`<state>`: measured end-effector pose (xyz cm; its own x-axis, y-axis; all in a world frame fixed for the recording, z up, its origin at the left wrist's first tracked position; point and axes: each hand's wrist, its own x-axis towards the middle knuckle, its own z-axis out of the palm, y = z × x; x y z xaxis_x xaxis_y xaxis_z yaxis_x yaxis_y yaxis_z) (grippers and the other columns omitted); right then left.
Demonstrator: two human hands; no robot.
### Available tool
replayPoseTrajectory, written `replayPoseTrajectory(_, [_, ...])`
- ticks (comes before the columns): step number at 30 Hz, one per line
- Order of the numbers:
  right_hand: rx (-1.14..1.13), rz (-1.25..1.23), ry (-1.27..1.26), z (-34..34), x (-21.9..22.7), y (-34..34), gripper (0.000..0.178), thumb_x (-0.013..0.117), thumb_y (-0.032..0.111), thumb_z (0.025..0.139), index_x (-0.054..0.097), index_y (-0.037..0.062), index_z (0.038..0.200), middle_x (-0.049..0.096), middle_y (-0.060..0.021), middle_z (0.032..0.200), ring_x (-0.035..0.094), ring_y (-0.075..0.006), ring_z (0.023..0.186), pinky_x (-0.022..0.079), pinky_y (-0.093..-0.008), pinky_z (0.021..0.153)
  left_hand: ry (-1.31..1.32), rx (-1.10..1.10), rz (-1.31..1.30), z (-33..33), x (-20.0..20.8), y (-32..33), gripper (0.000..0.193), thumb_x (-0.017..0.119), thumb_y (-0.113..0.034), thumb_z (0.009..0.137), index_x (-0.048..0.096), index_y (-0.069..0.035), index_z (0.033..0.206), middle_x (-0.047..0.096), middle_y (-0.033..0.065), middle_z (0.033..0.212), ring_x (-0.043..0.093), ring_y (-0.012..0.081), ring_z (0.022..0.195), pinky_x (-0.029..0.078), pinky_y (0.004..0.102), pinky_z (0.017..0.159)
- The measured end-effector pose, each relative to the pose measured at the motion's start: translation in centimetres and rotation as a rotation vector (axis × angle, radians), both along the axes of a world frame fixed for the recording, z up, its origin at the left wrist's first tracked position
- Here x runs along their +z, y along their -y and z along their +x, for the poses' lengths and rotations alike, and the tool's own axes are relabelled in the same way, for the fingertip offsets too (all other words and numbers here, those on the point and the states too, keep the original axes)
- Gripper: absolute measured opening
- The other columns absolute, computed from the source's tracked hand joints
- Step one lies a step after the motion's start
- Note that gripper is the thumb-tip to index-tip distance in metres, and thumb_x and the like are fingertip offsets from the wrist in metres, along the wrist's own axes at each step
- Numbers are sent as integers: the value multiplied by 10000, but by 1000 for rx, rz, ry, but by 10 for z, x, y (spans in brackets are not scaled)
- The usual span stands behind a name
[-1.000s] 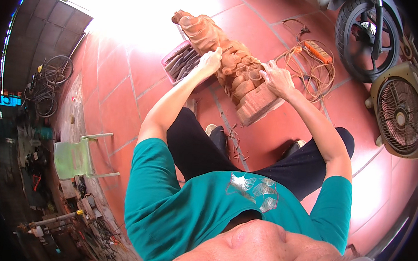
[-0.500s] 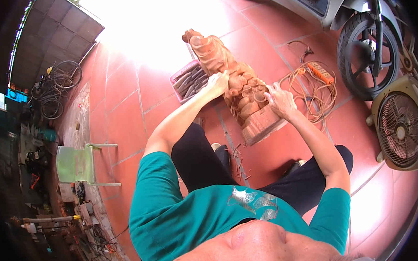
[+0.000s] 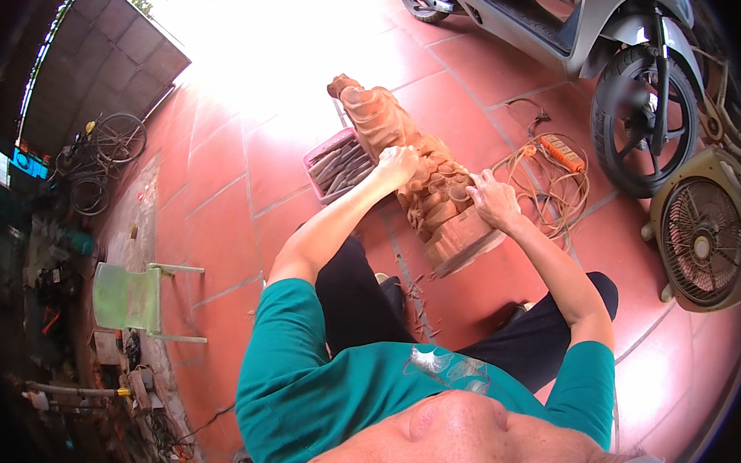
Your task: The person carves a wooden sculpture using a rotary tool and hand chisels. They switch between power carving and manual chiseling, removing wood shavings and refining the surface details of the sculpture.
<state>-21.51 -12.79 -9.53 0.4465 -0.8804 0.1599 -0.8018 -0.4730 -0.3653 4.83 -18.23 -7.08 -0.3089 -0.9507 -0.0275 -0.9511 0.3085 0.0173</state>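
A reddish-brown wood carving [image 3: 377, 117] with deep folds and knobbly relief lies slantwise before me, its flat block base [image 3: 463, 244] toward me. My left hand [image 3: 398, 165] is closed against the carving's middle. Whatever it may hold is hidden by the fingers. At the right side near the base, my right hand [image 3: 494, 200] grips the carving's edge with bent fingers. Just left of the carving, a pink tray [image 3: 312, 157] holds several long, dark, narrow tools [image 3: 340, 168].
Wood shavings [image 3: 417, 298] lie on the red tile floor between my feet. An orange power strip [image 3: 562, 153] with coiled cord sits to the right, near a grey scooter [image 3: 552, 30] and a box fan [image 3: 699, 235]. A green chair [image 3: 129, 297] and bicycles [image 3: 120, 140] are at left.
My left hand has shifted slightly right along the carving and its fingers look more curled. My right hand keeps its place near the base. The whole view has shifted a little.
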Motion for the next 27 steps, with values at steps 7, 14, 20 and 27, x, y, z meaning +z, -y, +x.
replayPoseTrajectory(7, [5,-3,-6,1,-4,3,387,466,330,1008,560,17,1214,566,-194,1135,663,-393,871,531,-497,771,-244,80,60,29,-31,4,243,455,-189,957,503,17,1075,663,291,832,662,457,826,490,532,720])
replayPoseTrajectory(14, [-3,-6,19,-1,2,1,374,472,312,997,565,17,1207,578,-194,1122,664,-398,873,533,-503,774,-310,104,104,44,-16,3,223,569,-264,923,545,-56,999,669,246,876,650,436,850,470,520,757])
replayPoseTrajectory(20, [-23,-80,71,-3,-9,4,334,506,301,977,588,60,1192,583,-169,1129,655,-374,929,537,-490,781,-347,86,111,46,25,-18,297,664,-190,860,603,-78,1129,675,260,998,641,427,1001,489,493,859])
replayPoseTrajectory(27, [-8,-67,130,-3,-11,-1,321,525,269,969,589,63,1208,580,-132,1150,630,-341,1012,531,-461,836,-295,32,146,45,29,-26,365,601,-78,851,576,-123,1212,673,252,1002,643,433,973,497,492,833])
